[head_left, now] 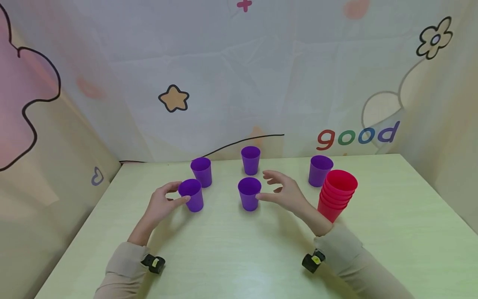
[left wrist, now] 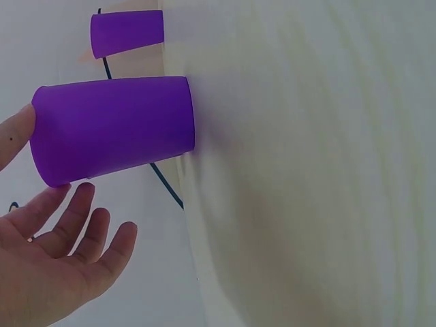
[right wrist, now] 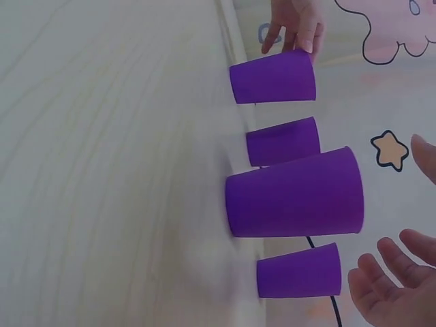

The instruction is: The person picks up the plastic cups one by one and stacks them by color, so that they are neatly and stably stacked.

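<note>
Near the front left of the group, my left hand (head_left: 161, 202) pinches the rim of an upright purple cup (head_left: 193, 197). The left wrist view shows thumb and forefinger at opposite sides of that cup's rim (left wrist: 112, 129), the other fingers spread below. To the right, my right hand (head_left: 285, 193) is spread beside a second front purple cup (head_left: 249, 197). In the head view its thumb overlaps this cup's rim. The right wrist view shows the right fingers (right wrist: 392, 272) apart from the cup's wall (right wrist: 296, 197), with nothing held.
Behind the front cups stand two more purple cups, one at left (head_left: 202, 174) and one at centre (head_left: 250, 162). Another purple cup (head_left: 320, 172) is at right, behind a stack of red cups (head_left: 340, 189) near my right forearm. A printed curtain (head_left: 224, 83) hangs behind the table (head_left: 224, 253).
</note>
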A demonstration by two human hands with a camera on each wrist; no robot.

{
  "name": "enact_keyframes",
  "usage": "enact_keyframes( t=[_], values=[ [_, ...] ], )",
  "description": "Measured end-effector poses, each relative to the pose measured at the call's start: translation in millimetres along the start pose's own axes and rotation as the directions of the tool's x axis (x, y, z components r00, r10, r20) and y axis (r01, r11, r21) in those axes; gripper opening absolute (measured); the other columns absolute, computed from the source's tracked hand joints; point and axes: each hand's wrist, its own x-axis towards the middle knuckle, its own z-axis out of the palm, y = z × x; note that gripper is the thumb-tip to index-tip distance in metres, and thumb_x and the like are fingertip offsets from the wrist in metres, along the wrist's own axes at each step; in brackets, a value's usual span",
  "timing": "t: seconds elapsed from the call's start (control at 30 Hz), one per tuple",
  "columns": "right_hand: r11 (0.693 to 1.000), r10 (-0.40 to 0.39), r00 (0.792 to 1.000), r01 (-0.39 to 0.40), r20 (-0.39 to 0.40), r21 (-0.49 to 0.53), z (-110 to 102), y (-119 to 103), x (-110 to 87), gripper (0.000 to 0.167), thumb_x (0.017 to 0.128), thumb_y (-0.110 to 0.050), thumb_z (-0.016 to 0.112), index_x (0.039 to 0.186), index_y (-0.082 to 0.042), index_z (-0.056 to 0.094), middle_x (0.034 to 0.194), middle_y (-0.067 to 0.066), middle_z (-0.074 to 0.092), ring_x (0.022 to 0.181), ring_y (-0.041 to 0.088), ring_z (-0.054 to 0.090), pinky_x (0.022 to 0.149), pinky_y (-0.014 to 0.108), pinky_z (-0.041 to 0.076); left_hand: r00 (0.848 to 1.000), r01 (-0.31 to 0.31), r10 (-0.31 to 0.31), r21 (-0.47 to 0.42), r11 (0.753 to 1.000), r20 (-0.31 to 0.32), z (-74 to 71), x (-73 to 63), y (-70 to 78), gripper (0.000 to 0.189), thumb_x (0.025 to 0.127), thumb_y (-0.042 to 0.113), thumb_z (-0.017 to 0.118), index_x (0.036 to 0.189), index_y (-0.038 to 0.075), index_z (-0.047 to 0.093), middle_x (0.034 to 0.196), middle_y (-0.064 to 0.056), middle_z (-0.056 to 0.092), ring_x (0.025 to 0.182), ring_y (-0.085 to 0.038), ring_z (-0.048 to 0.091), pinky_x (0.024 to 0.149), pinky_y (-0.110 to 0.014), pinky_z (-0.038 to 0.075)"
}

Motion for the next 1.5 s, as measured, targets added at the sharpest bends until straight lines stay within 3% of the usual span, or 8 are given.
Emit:
enact_keyframes(
  t=[0.57, 0.9, 1.5],
  values=[
    [0.987, 0.144, 0.989, -0.142, 0.024, -0.072, 20, 8, 17.3, 0.071, 0.07, -0.027, 0.079, 0.13, -0.004, 0.047, 0.122, 0.013, 0.053, 0.108, 0.031, 0.05, 0.081, 0.04, 0.046, 0.996, -0.048, 0.049, -0.025, 0.999, 0.069, -6.8, 2.4, -3.3, 0.053, 0.081, 0.024, 0.07, 0.125, 0.002, 0.052, 0.117, -0.017, 0.057, 0.112, -0.031, 0.047, 0.085, -0.045, 0.043],
    [0.991, 0.112, 0.994, -0.11, 0.016, -0.076, 24, 13, 22.3, 0.058, 0.07, -0.026, 0.079, 0.121, -0.009, 0.056, 0.112, 0.008, 0.059, 0.102, 0.029, 0.053, 0.076, 0.036, 0.046, 0.995, -0.048, 0.053, -0.057, 0.997, 0.09, -8.0, 3.0, -4.6, 0.052, 0.081, 0.022, 0.07, 0.125, 0.001, 0.051, 0.116, -0.017, 0.057, 0.112, -0.031, 0.046, 0.086, -0.045, 0.044],
    [0.994, -0.013, 0.997, 0.004, -0.078, -0.113, 34, 10, 24.7, 0.051, 0.069, -0.024, 0.079, 0.11, -0.001, 0.06, 0.098, 0.009, 0.065, 0.089, 0.024, 0.059, 0.073, 0.033, 0.046, 0.994, -0.048, 0.054, -0.069, 0.996, 0.091, -8.0, 3.8, -6.8, 0.052, 0.081, 0.022, 0.07, 0.125, 0.002, 0.051, 0.114, -0.017, 0.057, 0.111, -0.031, 0.045, 0.087, -0.046, 0.042]
  ],
)
